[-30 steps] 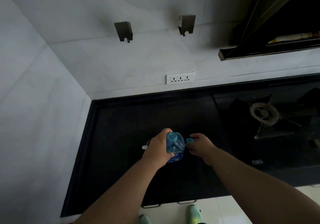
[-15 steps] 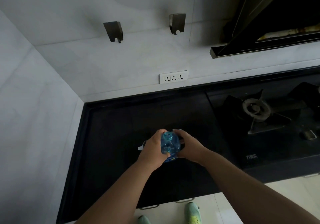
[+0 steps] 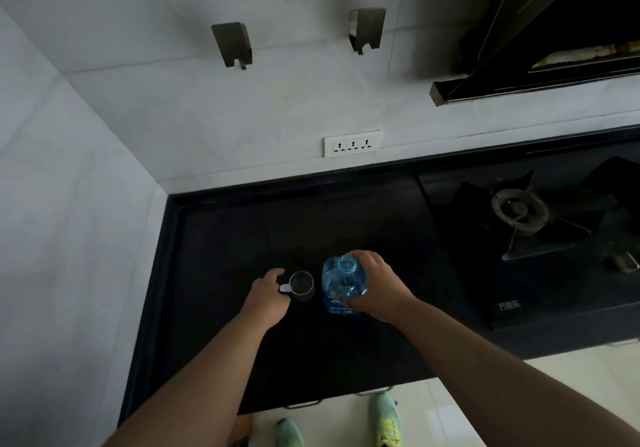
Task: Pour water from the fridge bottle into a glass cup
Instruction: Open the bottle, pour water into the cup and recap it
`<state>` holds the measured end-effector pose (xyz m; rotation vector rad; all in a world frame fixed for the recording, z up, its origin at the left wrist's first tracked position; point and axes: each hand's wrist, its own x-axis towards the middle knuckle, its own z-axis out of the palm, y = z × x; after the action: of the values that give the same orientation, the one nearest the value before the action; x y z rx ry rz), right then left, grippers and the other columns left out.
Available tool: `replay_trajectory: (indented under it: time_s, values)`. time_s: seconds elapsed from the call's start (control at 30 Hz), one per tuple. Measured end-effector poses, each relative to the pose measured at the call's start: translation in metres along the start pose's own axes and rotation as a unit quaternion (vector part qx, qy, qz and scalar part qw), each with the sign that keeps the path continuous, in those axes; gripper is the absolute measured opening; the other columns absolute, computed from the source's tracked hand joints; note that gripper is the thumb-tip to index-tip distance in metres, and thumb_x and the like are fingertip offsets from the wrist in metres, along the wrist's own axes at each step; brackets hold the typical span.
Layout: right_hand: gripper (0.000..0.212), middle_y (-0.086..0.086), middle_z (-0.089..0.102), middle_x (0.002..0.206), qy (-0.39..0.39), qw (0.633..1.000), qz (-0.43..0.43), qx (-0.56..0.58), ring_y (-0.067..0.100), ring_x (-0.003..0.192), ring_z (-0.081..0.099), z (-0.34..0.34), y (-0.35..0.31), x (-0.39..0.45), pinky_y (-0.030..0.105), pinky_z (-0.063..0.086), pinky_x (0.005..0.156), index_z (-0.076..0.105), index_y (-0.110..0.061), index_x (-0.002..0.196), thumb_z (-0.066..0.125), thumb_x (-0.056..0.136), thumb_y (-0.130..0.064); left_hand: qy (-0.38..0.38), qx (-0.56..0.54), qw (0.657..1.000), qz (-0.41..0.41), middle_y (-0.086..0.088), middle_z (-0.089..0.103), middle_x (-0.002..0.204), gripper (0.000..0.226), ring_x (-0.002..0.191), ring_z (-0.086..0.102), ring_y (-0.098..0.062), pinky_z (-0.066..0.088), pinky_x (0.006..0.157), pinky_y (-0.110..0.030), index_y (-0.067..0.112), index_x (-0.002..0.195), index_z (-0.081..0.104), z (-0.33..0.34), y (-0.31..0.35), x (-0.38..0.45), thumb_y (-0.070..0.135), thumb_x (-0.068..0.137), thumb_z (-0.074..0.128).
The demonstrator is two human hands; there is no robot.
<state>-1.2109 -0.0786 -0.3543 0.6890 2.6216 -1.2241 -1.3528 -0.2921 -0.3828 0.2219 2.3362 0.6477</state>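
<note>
A blue plastic water bottle (image 3: 341,285) stands upright on the black countertop (image 3: 214,246), its neck open with no cap on it. My right hand (image 3: 379,285) grips its body from the right side. Just left of the bottle stands a small clear glass cup (image 3: 302,285) with a pale handle. My left hand (image 3: 268,296) is at that handle, fingers curled round the cup's left side. Cup and bottle stand close together, a narrow gap between them. The bottle's cap is not visible.
A gas hob (image 3: 519,211) with a burner fills the counter's right part. White tiled walls close off the left and back, with a socket strip (image 3: 352,143) and two metal hooks (image 3: 232,45). A range hood (image 3: 540,66) hangs upper right. My shoes (image 3: 386,422) show below.
My left hand left the bottle and moved left to the cup's handle. My right hand took over the bottle's body. The cup, hidden before, now shows beside the bottle.
</note>
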Motion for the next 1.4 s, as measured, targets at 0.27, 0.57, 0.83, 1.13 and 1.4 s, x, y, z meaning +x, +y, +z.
replay_trajectory:
  time_s: [0.27, 0.57, 0.83, 1.13, 1.4]
  values:
    - [0.093, -0.01, 0.039, 0.143, 0.032, 0.998, 0.056, 0.002, 0.013, 0.123, 0.053, 0.01, -0.002, 0.001, 0.037, 0.059, 0.094, 0.033, -0.037, 0.142, 0.092, 0.071, -0.027, -0.038, -0.072, 0.994, -0.069, -0.001, 0.067, 0.107, 0.04, 0.096, 0.07, -0.022, 0.062, 0.092, -0.045, 0.037, 0.135, 0.053, 0.026, -0.016, 0.018, 0.019, 0.099, 0.058]
    - [0.089, -0.009, 0.051, 0.132, 0.026, 0.99, 0.082, 0.11, 0.01, 0.109, 0.06, 0.014, 0.003, -0.002, 0.019, 0.052, 0.075, 0.035, -0.038, 0.139, 0.09, 0.072, -0.017, -0.053, -0.227, 0.964, -0.13, -0.005, 0.068, 0.113, 0.023, 0.103, 0.069, -0.019, 0.06, 0.096, -0.04, 0.017, 0.113, 0.064, 0.053, -0.021, -0.007, 0.031, 0.109, 0.045]
    - [0.086, -0.012, 0.058, 0.121, 0.096, 0.963, 0.126, 0.216, 0.01, 0.108, 0.062, 0.017, -0.008, -0.01, 0.039, 0.061, 0.089, 0.049, -0.035, 0.125, 0.097, 0.054, -0.036, 0.006, -0.338, 0.936, -0.099, -0.007, 0.069, 0.106, 0.025, 0.099, 0.07, -0.021, 0.06, 0.086, -0.037, 0.015, 0.112, 0.065, 0.023, 0.011, -0.043, 0.027, 0.107, 0.044]
    - [0.08, -0.007, 0.057, 0.124, 0.22, 0.933, -0.022, 0.284, 0.01, 0.111, 0.065, -0.058, -0.077, -0.061, 0.04, 0.061, 0.091, 0.048, -0.042, 0.117, 0.098, 0.054, -0.046, 0.045, -0.228, 0.964, 0.128, 0.001, 0.052, 0.066, 0.039, 0.061, 0.05, -0.015, 0.045, 0.067, -0.035, 0.018, 0.074, 0.054, -0.072, 0.104, -0.14, 0.036, 0.107, 0.045]
    - [0.073, -0.018, 0.064, 0.108, 0.289, 0.931, -0.136, 0.177, 0.003, 0.098, 0.066, -0.166, -0.17, -0.111, 0.035, 0.059, 0.086, 0.044, -0.045, 0.119, 0.093, 0.064, -0.043, 0.085, -0.236, 0.934, 0.253, 0.01, 0.033, 0.053, 0.051, 0.049, 0.028, -0.009, 0.024, 0.053, -0.032, 0.029, 0.052, 0.038, -0.147, 0.169, -0.226, 0.028, 0.103, 0.047]
